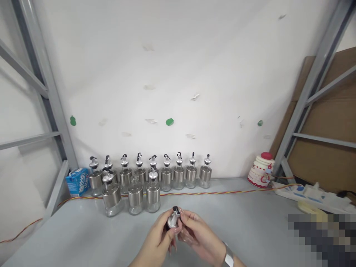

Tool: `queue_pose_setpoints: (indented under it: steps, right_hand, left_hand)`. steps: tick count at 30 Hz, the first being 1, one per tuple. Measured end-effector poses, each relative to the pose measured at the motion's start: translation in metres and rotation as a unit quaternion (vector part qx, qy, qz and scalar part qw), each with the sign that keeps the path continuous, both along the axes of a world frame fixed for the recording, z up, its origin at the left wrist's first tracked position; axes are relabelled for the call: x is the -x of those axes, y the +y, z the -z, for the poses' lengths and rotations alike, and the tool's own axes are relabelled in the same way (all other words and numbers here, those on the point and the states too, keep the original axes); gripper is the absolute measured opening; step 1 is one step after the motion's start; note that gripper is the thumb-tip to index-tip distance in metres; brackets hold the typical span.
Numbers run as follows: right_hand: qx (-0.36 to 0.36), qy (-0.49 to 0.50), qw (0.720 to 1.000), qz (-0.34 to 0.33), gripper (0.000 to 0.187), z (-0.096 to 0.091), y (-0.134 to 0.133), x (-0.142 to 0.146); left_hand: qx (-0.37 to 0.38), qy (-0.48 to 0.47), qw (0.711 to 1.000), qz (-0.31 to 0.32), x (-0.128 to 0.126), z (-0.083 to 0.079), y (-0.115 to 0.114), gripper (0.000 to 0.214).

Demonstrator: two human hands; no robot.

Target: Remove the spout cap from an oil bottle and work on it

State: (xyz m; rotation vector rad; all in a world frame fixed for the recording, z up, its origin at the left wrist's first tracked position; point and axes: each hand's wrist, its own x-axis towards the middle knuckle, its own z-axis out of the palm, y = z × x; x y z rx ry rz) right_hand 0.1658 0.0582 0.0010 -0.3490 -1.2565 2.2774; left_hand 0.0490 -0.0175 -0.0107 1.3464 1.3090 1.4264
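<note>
Between both hands, low in the middle of the head view, is a silver pourer cap [172, 221] with a black flip top. My left hand [160, 237] closes round its left side, fingers curled under it. My right hand [194, 231] pinches the black top from the right; a metal watch band circles that wrist. Beyond the hands, a glass bottle with a steel sleeve [135, 200] has no pourer on its neck. On either side of it stand two capped bottles, one on the left [111, 196] and one on the right [153, 194].
Several capped bottles [166, 176] form a row along the white wall. A blue carton [78, 182] stands at the left, a cream jar with a red lid [261, 170] at the right. A twisted cord [222, 192] crosses the grey table; a white power strip [319, 196] lies far right.
</note>
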Motion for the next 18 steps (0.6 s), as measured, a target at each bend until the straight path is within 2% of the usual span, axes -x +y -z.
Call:
queue_pose_setpoints:
  steps: [5, 9, 12, 18]
  right_hand:
    - [0.029, 0.050, 0.998, 0.024, 0.029, -0.002, -0.007, 0.003]
    - [0.009, 0.057, 0.997, 0.044, 0.032, -0.006, -0.008, 0.004]
    - [-0.013, 0.038, 0.998, 0.047, 0.034, -0.004, -0.006, 0.004]
    - [0.019, 0.008, 0.999, 0.040, 0.036, 0.010, -0.010, 0.013]
  left_hand:
    - [-0.021, 0.033, 0.999, -0.019, 0.001, -0.013, -0.003, 0.028]
    - [-0.031, 0.102, 0.994, -0.001, 0.002, -0.025, -0.007, 0.022]
    - [-0.018, 0.116, 0.993, 0.011, 0.003, -0.023, -0.007, 0.021]
    - [-0.020, 0.136, 0.987, -0.088, -0.004, -0.014, -0.007, 0.026]
